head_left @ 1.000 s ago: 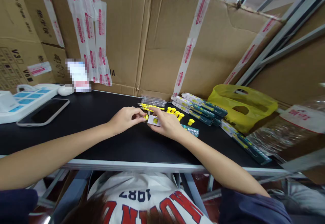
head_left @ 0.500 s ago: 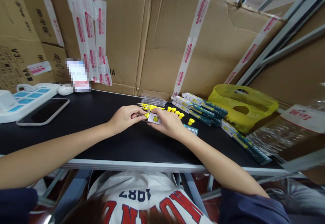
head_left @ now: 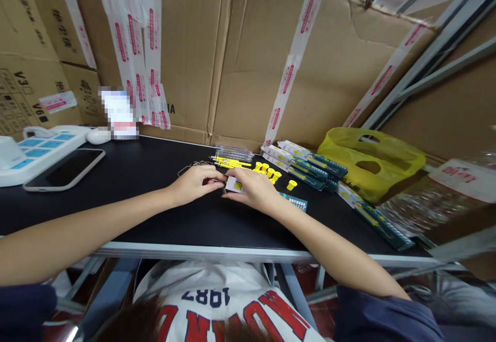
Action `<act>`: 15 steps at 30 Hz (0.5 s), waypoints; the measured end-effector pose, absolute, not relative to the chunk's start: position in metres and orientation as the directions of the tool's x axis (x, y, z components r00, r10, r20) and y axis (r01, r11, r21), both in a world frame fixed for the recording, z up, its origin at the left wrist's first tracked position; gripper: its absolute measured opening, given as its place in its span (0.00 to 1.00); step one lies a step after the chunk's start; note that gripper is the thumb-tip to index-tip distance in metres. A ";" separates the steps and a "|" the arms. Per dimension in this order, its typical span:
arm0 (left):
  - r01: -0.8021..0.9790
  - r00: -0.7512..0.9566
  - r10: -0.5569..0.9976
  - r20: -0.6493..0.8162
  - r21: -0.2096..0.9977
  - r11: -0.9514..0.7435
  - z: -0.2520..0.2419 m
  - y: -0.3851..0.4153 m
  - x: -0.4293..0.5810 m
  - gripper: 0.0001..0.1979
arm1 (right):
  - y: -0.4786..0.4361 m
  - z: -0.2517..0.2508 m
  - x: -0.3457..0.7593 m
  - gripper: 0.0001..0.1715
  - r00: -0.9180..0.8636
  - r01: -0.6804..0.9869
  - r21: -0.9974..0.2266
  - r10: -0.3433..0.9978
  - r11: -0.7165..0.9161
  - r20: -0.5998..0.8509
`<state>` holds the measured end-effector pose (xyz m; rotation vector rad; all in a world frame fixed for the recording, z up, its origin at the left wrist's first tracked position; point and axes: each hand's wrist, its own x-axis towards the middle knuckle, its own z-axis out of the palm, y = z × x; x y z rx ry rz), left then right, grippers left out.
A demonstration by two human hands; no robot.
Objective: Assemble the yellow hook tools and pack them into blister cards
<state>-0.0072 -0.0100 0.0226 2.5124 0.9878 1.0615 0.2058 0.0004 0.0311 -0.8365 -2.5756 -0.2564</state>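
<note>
My right hand (head_left: 253,188) is closed around a slim cardboard box (head_left: 233,184). Its white end with a yellow printed square points left, and its teal end shows past my palm. At the white end, the fingers of my left hand (head_left: 195,182) pinch together against the box's opening; a small flap edge shows there. Thin metal wire hooks (head_left: 189,166) lie just behind my left hand. Behind both hands rest yellow slim tools with metal tips (head_left: 232,162), clear plastic tubes (head_left: 234,153) and several small yellow caps (head_left: 265,168).
Several teal-and-white boxes (head_left: 306,164) are stacked at the right, with another box (head_left: 375,218) nearer the edge. A yellow plastic bag (head_left: 368,161) stands behind them. To the left are a phone (head_left: 65,170) and a power strip (head_left: 42,151). Cardboard (head_left: 248,63) walls the back.
The yellow piece with a metal shaft, pinched in my left hand at the box's opening, is out of sight now. My left fingers have moved against the box's end.
</note>
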 end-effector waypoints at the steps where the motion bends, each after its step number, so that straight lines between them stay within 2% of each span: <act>1: 0.506 0.497 0.676 0.544 0.451 -0.735 0.023 -0.010 -0.007 0.09 | 0.000 0.031 0.206 0.25 -0.735 0.591 0.042 0.517 0.805 0.438; 6: 0.551 0.420 0.729 0.540 0.486 -0.678 0.025 -0.007 -0.012 0.09 | 0.000 0.035 0.208 0.31 -0.718 0.649 0.050 0.589 0.759 0.372; 11: 0.568 0.286 0.755 0.590 0.530 -0.629 0.032 0.003 -0.024 0.09 | 0.007 0.039 0.213 0.24 -0.632 0.770 0.152 0.708 0.620 0.315; 15: 0.549 0.244 0.788 0.565 0.589 -0.592 0.035 0.006 -0.029 0.10 | 0.007 0.040 0.213 0.24 -0.611 0.786 0.156 0.714 0.598 0.342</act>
